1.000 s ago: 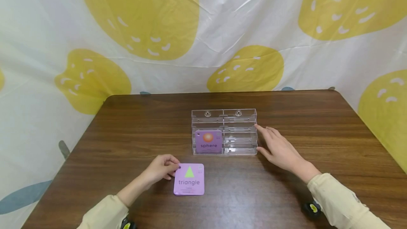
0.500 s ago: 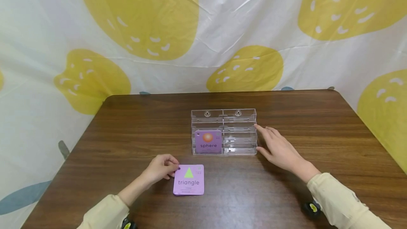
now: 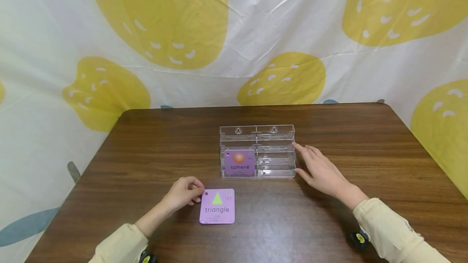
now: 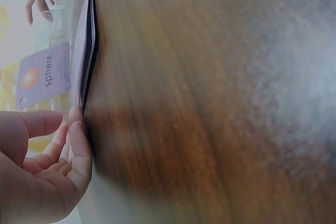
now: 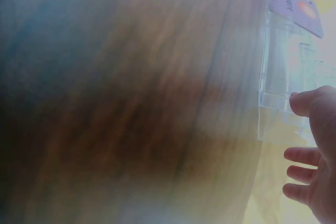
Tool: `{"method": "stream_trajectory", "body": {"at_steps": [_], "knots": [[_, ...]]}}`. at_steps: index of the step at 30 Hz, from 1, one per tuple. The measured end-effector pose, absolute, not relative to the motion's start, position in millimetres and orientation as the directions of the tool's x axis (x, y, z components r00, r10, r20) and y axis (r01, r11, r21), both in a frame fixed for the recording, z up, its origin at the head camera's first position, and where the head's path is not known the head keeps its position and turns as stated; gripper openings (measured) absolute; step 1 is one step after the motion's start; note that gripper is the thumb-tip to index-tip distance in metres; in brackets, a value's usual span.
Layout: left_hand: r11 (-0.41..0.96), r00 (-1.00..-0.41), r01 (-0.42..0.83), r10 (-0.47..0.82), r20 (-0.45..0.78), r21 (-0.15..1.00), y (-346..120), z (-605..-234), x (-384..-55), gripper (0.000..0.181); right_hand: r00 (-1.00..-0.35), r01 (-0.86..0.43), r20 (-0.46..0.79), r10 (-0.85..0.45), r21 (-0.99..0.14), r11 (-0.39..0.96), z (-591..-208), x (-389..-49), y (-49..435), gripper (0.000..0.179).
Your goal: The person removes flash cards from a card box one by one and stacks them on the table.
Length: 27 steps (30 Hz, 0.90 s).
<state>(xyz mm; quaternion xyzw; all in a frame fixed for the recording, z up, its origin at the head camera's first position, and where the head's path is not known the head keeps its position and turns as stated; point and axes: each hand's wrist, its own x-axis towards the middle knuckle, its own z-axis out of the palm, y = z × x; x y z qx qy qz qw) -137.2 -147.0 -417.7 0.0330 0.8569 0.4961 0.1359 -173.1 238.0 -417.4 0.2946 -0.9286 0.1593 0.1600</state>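
A stack of purple flash cards (image 3: 217, 210), with a green triangle and the word "triangle" on its top card, lies on the table. Fingertips of my left hand (image 3: 184, 192) are right at its upper left corner; in the left wrist view the thumb stands apart from the stack, and a dark gap shows between card layers (image 4: 86, 51). Behind the cards stands a clear plastic tiered card rack (image 3: 276, 159), a purple "sphere" card (image 3: 239, 165) in its lower left pocket. My right hand (image 3: 321, 171) touches the rack's right side, thumb and forefinger spread along it.
The brown wooden table (image 3: 157, 141) reaches back to a white curtain (image 3: 197, 86) printed with yellow lemons. Black wrist devices show at the left sleeve (image 3: 120, 244) and the right sleeve (image 3: 387, 230).
The left hand's fingertips have drawn back slightly to the left, off the card's corner they overlapped before. The right hand, the rack and the sphere card stay in place.
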Motion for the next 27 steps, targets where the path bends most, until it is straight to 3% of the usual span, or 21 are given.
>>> {"method": "stream_trajectory", "body": {"at_steps": [13,27], "knots": [[0.541,-0.970,-0.053,0.173,-0.173,0.839,-147,-412,-145,0.009,-0.785,-0.589,0.374,-0.494,-0.202,0.783,-416,-174,238,0.070],[0.568,-0.961,0.148,0.277,-0.019,0.810,-134,-394,-167,0.017,-0.787,-0.586,0.372,-0.492,-0.202,0.785,-417,-173,238,0.070]]}}
